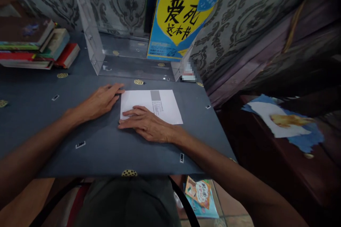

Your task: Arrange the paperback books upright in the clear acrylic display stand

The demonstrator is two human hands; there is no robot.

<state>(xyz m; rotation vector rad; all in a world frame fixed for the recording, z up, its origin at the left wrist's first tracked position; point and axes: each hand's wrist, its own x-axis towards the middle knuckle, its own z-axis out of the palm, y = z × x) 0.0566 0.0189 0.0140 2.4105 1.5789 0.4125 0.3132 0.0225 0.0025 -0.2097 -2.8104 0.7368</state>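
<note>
A white sheet or thin booklet with a grey square and small sideways print lies flat on the dark grey tablecloth. My left hand rests on the cloth at its upper left corner, fingertips touching that corner, fingers somewhat spread. Across the lower left part of the white sheet lies my right hand, palm down, with its fingers stretched out toward the left edge. Neither hand is wrapped round anything.
Behind the sheet, a clear acrylic rack holds a blue and yellow book. Stacked books stand at the back left. A small blurred object sits beside the rack. Below the table's front edge lie colourful booklets.
</note>
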